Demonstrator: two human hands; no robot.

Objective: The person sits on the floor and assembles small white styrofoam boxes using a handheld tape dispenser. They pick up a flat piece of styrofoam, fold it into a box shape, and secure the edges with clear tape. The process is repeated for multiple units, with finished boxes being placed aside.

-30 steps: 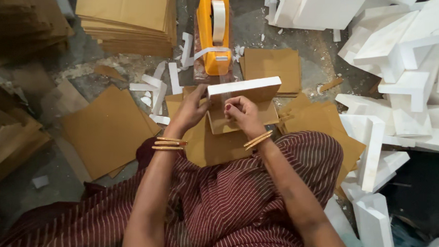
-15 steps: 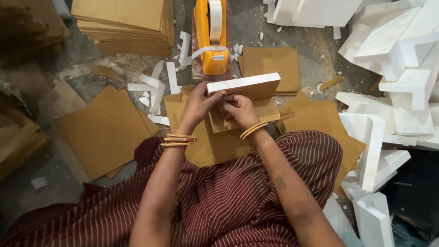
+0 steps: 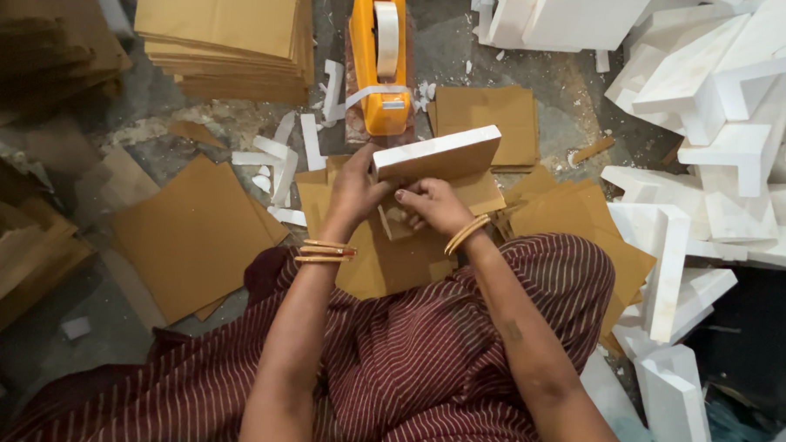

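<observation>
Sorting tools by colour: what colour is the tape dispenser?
Orange, the tape dispenser shows clearly in the head view.

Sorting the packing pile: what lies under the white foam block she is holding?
Under the flat white foam block, brown paper sheets lie on the lap, and the right hand presses one. The left hand grips the block's end. Both hands cover whatever lies directly beneath.

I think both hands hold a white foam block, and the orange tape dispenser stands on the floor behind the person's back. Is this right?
Not quite. The head view shows the orange tape dispenser on the floor in front of the person, just beyond the hands, not behind the back. The rest holds: the left hand and right hand hold the white foam block.
</observation>
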